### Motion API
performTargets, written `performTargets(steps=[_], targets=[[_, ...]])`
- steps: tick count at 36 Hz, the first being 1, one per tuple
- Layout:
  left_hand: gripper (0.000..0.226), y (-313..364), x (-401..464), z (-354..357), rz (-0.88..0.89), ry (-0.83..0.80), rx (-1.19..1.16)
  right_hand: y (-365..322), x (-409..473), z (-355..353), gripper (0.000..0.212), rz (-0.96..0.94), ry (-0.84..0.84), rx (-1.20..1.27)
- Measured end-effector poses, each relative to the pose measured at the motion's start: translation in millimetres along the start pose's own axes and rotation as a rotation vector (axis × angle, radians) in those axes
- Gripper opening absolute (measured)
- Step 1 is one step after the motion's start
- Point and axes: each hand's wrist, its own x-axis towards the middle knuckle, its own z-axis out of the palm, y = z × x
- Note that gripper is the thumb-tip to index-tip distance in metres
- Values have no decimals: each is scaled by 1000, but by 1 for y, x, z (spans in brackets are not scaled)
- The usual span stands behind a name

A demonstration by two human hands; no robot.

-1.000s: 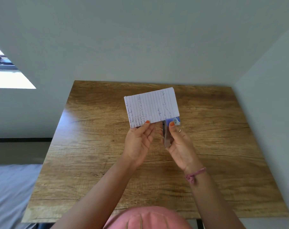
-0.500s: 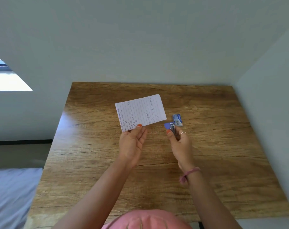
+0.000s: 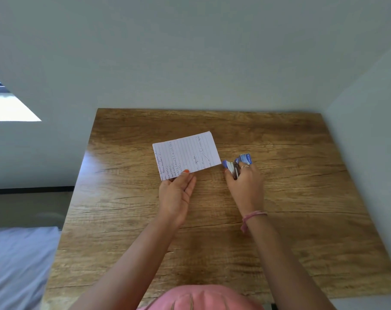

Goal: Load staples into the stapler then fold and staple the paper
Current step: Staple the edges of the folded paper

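Left hand first: thumb on top, fingers underneath, the grip pinches the near left corner of the folded paper, an orange-painted thumbnail pressed right on the edge. The paper is lined, handwritten, slightly skewed, and sits over the middle of the table; whether it lies flat on the wood or is lifted a touch, I cannot tell. Over to the right hand: its grip is wrapped around the stapler, a small blue and metal one, nose pointing away from the person with a blue tip poking out just beside the paper's near right corner, not touching it. A ring shows on one finger, and a pink band circles the right wrist. Just beyond those fingers lies a small blue staple box, close against the stapler. Wood-grain table all round, pale walls behind it, a bright window off to the left, a grey bed at lower left, and a pink cap brim at the bottom edge.
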Motion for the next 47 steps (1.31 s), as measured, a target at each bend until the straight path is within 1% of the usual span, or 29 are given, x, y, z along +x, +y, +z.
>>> performTargets(steps=[5, 9, 13, 16, 20, 22, 24, 26, 30, 33, 35, 37, 42, 45, 47], targets=[[31, 2, 3, -3, -6, 10, 0, -1, 2, 2, 41, -4, -33, -29], [27, 4, 4, -4, -11, 15, 6, 1, 4, -2, 41, 23, -67, 20], [24, 6, 5, -7, -6, 14, 26, 1, 2, -16, 35, -2, -18, 105], [29, 7, 6, -11, 2, 2, 53, -1, 3, -25, 36, 40, -27, 294], [28, 13, 5, -15, 14, -60, 122, -11, 2, -38, 31, 179, -150, 660], [29, 17, 6, -19, 27, -112, 207, -17, -2, -41, 30, 251, -204, 841], [29, 22, 7, -23, 31, -161, 322, -20, -5, -38, 34, 306, -241, 945], [29, 27, 10, -28, 21, -186, 424, -20, -11, -33, 35, 333, -265, 980], [30, 37, 15, -33, 26, -185, 573, -16, -25, -23, 28, 344, -297, 986], [25, 39, 17, -33, 71, -182, 583, -12, -37, -16, 17, 336, -315, 954], [25, 38, 19, -32, 108, -147, 598, -11, -45, -10, 15, 323, -305, 949], [27, 35, 23, -33, 149, -101, 663, -10, -51, -4, 14, 313, -273, 922], [30, 27, 34, -42, 354, -37, 1024, -5, -58, 7, 12, 265, -183, 803], [34, 23, 34, -40, 456, -24, 1201, -7, -60, 14, 14, 192, -142, 685], [37, 19, 33, -40, 495, -23, 1275, -8, -61, 18, 15, 124, -104, 586]])
